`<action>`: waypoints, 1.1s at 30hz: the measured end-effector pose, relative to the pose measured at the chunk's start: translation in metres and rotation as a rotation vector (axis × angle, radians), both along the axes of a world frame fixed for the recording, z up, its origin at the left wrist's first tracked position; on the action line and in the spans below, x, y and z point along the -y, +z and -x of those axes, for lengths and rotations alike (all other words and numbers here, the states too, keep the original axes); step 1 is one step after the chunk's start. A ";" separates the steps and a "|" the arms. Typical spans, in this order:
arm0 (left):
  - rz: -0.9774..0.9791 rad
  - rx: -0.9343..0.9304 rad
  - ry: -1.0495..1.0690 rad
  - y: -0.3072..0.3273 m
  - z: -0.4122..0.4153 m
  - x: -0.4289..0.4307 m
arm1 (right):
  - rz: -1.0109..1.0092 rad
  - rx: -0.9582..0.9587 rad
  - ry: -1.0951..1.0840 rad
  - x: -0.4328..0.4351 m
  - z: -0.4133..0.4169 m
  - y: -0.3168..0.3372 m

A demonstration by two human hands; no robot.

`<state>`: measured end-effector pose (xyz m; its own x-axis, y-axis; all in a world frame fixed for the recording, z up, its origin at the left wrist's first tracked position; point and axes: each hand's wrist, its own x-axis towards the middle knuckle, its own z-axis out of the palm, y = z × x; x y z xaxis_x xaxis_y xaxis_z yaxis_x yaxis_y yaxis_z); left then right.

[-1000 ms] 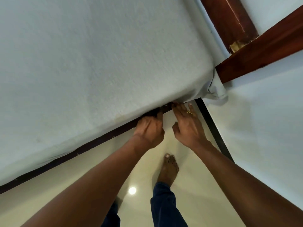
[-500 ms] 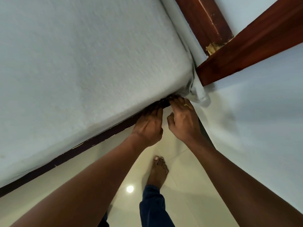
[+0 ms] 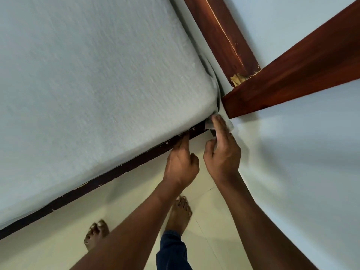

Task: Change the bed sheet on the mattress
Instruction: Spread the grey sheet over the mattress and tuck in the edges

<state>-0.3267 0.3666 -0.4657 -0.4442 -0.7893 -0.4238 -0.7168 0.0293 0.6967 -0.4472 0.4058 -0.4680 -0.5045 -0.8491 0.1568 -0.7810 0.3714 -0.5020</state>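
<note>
A pale blue-grey bed sheet (image 3: 93,90) covers the mattress and wraps over its near edge and corner. My left hand (image 3: 182,162) reaches up to the mattress's lower edge, its index finger pushed in between the sheet and the dark bed frame (image 3: 109,178). My right hand (image 3: 224,152) is at the mattress corner, fingers stretched out and pressing a loose flap of sheet (image 3: 209,124) by the corner. Its thumb is bent towards the flap.
A reddish wooden post (image 3: 224,36) and a wooden rail (image 3: 292,78) meet right beside the corner. A pale wall (image 3: 302,162) stands close on the right. The cream tiled floor (image 3: 204,221) holds my bare feet (image 3: 180,213) near the frame.
Both hands have shifted right along the edge towards the corner. My right hand has gone from the frame edge up to the loose sheet flap at the corner. The view has moved closer.
</note>
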 end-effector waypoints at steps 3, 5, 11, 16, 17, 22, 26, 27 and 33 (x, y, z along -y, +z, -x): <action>-0.011 -0.015 0.129 0.000 0.012 0.000 | -0.124 -0.109 -0.094 0.017 -0.005 -0.003; -0.001 -0.018 0.140 -0.001 0.014 0.000 | -0.261 -0.083 -0.166 0.034 -0.001 -0.012; 0.029 0.033 0.081 -0.012 0.005 0.010 | -0.514 -0.045 -0.157 0.057 0.028 -0.017; -0.094 -0.002 0.016 -0.018 -0.005 0.014 | -0.572 0.221 -0.015 0.041 0.052 -0.010; -0.116 -0.037 0.034 -0.017 -0.005 0.013 | -0.569 0.324 -0.043 0.041 0.050 -0.011; -0.143 -0.157 0.218 -0.011 -0.003 0.008 | -0.269 0.564 -0.393 0.047 0.013 -0.032; -0.845 -0.725 1.134 -0.004 -0.001 0.016 | -0.031 0.571 -0.597 0.044 -0.015 -0.032; -0.976 -0.900 1.320 -0.004 0.000 0.020 | 0.008 0.553 -0.651 0.044 -0.016 -0.034; -1.083 -1.034 1.595 -0.011 0.018 0.035 | 0.151 0.444 -0.714 0.043 -0.018 -0.043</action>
<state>-0.3446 0.3320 -0.4764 -0.1418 -0.3097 -0.9402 0.7961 -0.6001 0.0777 -0.4291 0.3627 -0.5106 -0.9522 -0.2900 -0.0963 -0.1041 0.6040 -0.7901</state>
